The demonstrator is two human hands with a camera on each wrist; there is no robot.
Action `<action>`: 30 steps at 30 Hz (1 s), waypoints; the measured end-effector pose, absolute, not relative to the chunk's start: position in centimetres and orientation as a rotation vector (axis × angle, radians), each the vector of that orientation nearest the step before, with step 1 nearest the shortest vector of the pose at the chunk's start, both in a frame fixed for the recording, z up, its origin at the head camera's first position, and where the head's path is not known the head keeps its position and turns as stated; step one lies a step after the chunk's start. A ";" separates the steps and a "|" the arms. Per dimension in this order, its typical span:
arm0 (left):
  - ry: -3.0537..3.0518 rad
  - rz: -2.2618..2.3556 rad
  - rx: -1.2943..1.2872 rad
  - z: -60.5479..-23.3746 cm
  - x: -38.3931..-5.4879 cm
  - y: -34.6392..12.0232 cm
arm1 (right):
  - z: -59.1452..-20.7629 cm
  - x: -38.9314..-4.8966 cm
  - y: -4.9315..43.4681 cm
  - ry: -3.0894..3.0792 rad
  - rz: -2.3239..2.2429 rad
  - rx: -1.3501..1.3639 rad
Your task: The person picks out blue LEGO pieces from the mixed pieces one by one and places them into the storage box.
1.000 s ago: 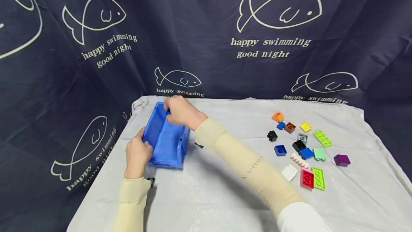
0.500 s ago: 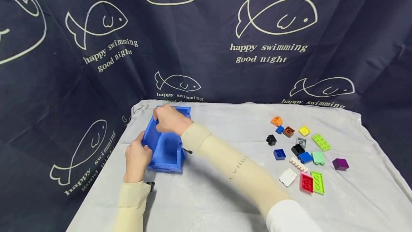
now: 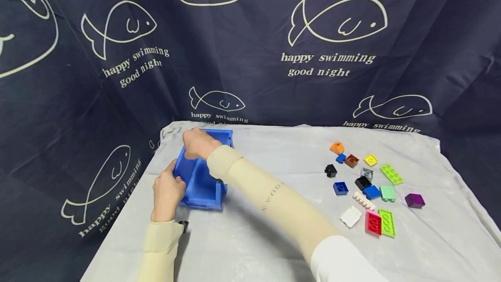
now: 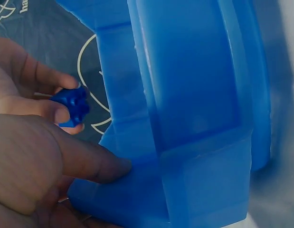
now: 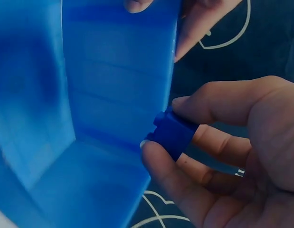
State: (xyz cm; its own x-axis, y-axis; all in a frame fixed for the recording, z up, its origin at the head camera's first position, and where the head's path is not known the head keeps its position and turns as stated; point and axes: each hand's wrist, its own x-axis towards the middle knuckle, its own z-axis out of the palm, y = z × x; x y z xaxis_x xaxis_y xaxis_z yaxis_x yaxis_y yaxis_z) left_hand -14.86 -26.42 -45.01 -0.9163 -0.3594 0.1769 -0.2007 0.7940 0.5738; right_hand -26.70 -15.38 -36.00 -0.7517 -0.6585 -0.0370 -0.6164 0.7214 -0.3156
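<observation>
A blue open-front plastic bin (image 3: pixel 200 186) stands at the left of the table. My left hand (image 3: pixel 168 190) grips its left side wall, thumb over the inside face and fingers on the outer side. Between thumb and fingers of my right hand (image 3: pixel 197 142), a small blue toy brick (image 5: pixel 173 135) is pinched, its studs facing the bin. The right hand is over the far part of the left wall, and in the right wrist view the brick overlaps the wall's edge. In the head view the right hand hides the brick.
Several loose toy bricks lie spread on the right of the white-covered table (image 3: pixel 266 247), among them an orange one (image 3: pixel 337 148), a purple one (image 3: pixel 415 200) and a red one (image 3: pixel 373 223). A dark fish-patterned curtain (image 3: pixel 258 47) hangs behind and to the left.
My right hand has moved left across the bin, from its far middle to its left wall. My left hand keeps its grip, and the loose bricks lie as before.
</observation>
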 end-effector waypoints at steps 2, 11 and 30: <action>-2.717 -0.829 0.435 -45.0 -14.9 -26.4 | -36.4 -26.7 -15.6 2.772 -0.417 -0.975; -2.714 -0.857 0.440 -45.1 -14.8 -26.6 | -37.4 -27.0 -16.6 2.743 -0.381 -0.877; -2.709 -0.846 0.434 -45.0 -15.1 -26.7 | -39.1 -28.1 -17.7 2.710 -0.291 -0.749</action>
